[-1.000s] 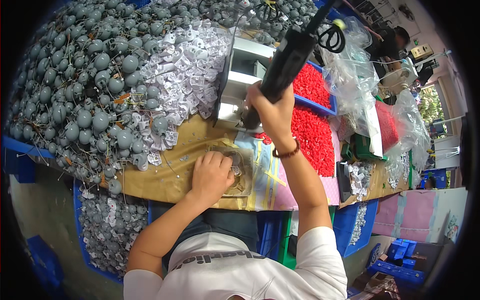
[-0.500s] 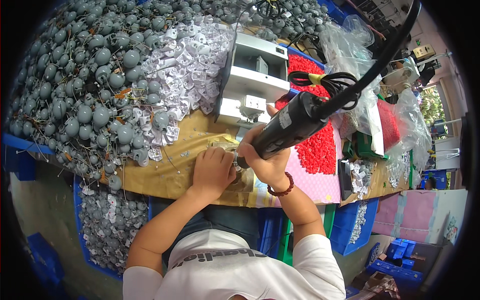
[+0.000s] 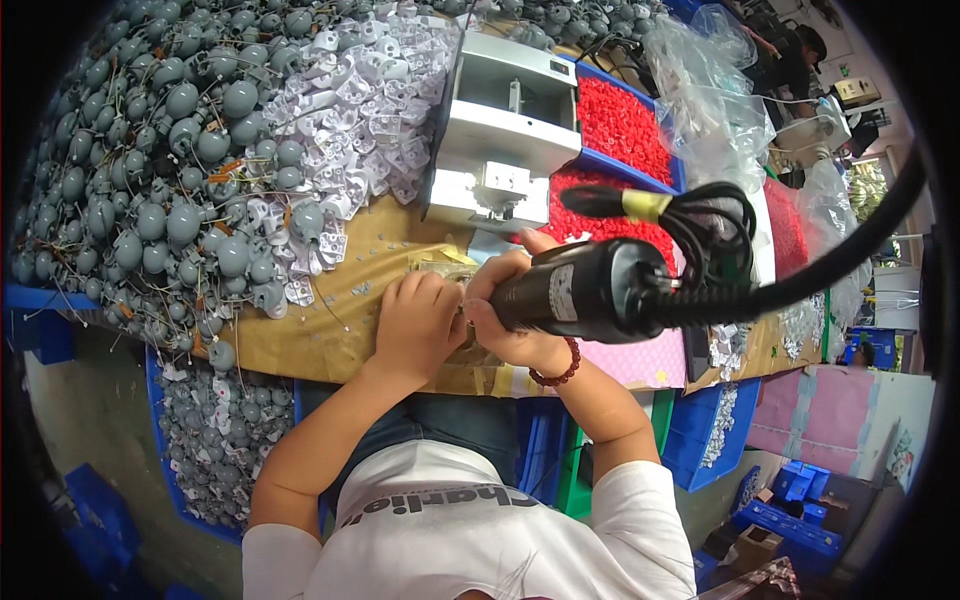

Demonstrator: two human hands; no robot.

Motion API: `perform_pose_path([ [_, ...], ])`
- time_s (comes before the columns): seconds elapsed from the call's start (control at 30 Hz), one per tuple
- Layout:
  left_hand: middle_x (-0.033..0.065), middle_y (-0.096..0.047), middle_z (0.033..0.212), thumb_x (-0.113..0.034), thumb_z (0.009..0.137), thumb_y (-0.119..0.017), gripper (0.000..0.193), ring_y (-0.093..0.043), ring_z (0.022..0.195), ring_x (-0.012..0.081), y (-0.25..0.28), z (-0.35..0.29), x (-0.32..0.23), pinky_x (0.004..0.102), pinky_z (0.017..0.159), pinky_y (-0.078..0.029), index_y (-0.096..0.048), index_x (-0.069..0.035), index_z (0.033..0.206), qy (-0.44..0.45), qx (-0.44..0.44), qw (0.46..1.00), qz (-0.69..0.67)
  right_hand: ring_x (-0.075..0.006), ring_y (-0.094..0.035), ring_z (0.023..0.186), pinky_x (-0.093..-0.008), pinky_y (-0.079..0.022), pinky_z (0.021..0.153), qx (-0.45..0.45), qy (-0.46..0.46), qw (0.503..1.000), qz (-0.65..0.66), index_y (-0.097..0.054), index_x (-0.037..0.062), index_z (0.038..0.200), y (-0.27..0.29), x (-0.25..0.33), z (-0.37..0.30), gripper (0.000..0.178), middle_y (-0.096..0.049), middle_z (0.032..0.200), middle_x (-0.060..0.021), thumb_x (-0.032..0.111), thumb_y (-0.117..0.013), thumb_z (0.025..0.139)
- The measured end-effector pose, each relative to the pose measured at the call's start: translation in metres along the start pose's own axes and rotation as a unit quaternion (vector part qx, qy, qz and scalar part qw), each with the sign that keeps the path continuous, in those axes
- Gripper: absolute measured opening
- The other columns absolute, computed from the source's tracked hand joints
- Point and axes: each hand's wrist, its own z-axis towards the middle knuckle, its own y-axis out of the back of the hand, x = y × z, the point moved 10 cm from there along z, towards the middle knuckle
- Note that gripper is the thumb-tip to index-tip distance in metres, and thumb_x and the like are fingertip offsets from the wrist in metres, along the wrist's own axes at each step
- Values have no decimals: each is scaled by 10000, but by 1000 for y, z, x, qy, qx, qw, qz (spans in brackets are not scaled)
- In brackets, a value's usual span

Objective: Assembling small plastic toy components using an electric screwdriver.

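My right hand (image 3: 515, 325) is wrapped round a black electric screwdriver (image 3: 590, 290), whose thick cable runs off to the upper right. The tool lies tilted nearly level, its front end toward my left hand (image 3: 418, 325). My left fingers are curled together over a small fixture (image 3: 448, 270) near the table's front edge. Whatever they pinch is hidden behind the fingers. The two hands almost touch. Just beyond them stands a boxy silver-white machine (image 3: 510, 130) with a hollow top.
Grey round lamp-like parts with wires (image 3: 150, 170) heap on the left, beside white plastic brackets (image 3: 350, 120). Red small parts (image 3: 625, 130) fill blue trays to the right. A coiled black cable (image 3: 700, 225) hangs near the screwdriver. Another person (image 3: 795, 65) is at the far right.
The screwdriver's rear end has swung down and to the right, so it lies more level. My left hand stays curled by the fixture. The whole view has shifted slightly.
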Motion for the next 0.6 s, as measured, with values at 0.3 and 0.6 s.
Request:
perform_pose_path([
  [0.3, 109, -545, 973, -48, 715, -722, 311, -552, 1002, 353, -4, 2, 4, 465, 876, -465, -572, -77, 986, 19, 24, 997, -72, -142, -590, 699, -318, -467, 910, -93, -118, 979, 141, -534, 16, 1081, -4, -30, -28, 299, -581, 748, -19, 17, -704, 835],
  [0.6, 148, -598, 1165, -69, 751, -752, 455, -519, 1170, 377, 1, 3, 2, 458, 996, -458, -610, -34, 1181, 36, 44, 997, -51, -156, -635, 680, -300, -532, 665, -270, -245, 905, 219, -380, -19, 1345, 46, -59, -23, 542, -635, 795, -70, -75, -633, 869],
])
